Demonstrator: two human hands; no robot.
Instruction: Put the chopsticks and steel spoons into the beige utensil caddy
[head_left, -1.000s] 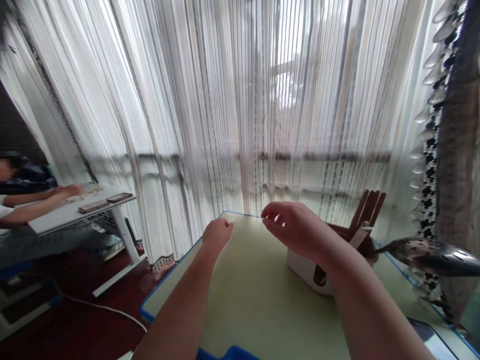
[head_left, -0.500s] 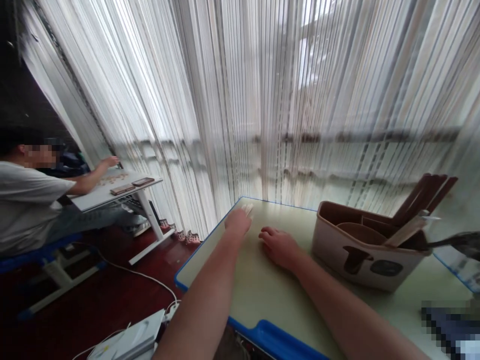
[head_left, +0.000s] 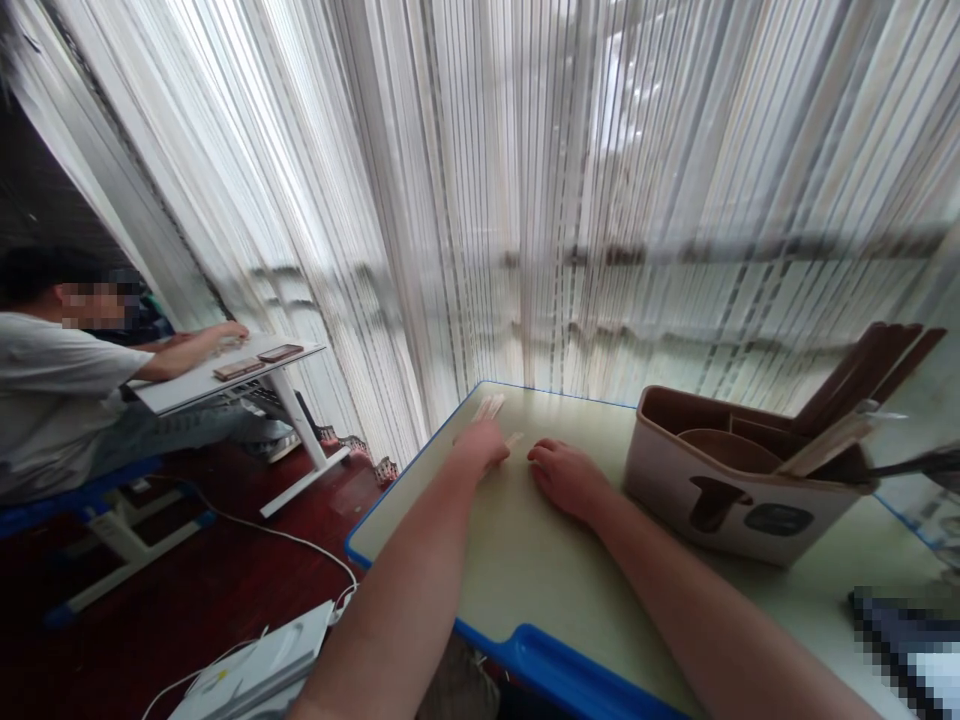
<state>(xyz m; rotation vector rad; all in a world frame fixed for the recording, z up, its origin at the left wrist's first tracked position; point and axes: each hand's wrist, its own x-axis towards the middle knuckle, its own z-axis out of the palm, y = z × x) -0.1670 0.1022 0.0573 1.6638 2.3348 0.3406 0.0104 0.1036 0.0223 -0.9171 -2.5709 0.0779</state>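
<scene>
One pale table [head_left: 547, 570] at lower centre, two forearms [head_left: 409, 570] angling up over it, right hand [head_left: 568, 480] palm-down, fingers loosely bent and relaxed, left hand [head_left: 480, 450] curled mid-frame, its grip impossible to tell, thin pale sticks [head_left: 491, 406] just above it.

Near the far left corner of the blue-edged counter [head_left: 540, 580], the left hand [head_left: 482, 445] is at a few slim pale strips [head_left: 490, 407], its hold on them unclear. The right hand [head_left: 568, 476] rests closer in, fingers loosely bent, between it and a pale bin [head_left: 675, 490] by the far edge, with brown sticks [head_left: 862, 380] jutting out; beyond the left edge, a person [head_left: 64, 400] sits at another counter [head_left: 187, 390].
</scene>
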